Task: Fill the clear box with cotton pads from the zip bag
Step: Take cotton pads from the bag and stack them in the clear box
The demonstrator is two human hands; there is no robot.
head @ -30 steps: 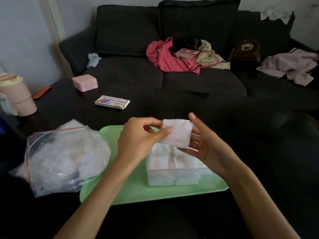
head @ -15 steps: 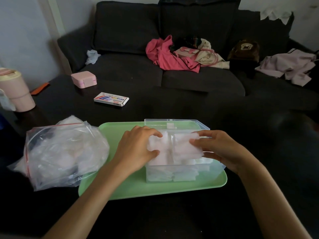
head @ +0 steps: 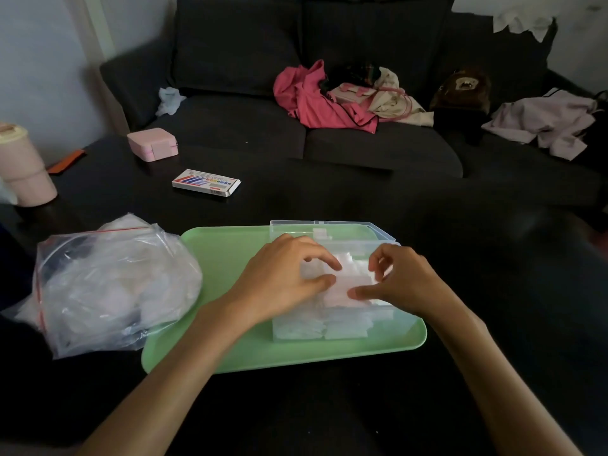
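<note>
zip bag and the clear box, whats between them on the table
In the head view, a bare strip of the green tray separates the zip bag from the clear box, crossed nearer the camera by the left hand and its forearm.

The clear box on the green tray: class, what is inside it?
White cotton pads fill the clear box. The left hand and right hand cover part of the top layer.

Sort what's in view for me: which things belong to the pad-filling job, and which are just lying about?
Job: clear box, cotton pads, zip bag, green tray, left hand, right hand.

Lying about: pink case, small printed carton, pink cup, clothes on the sofa.
</note>
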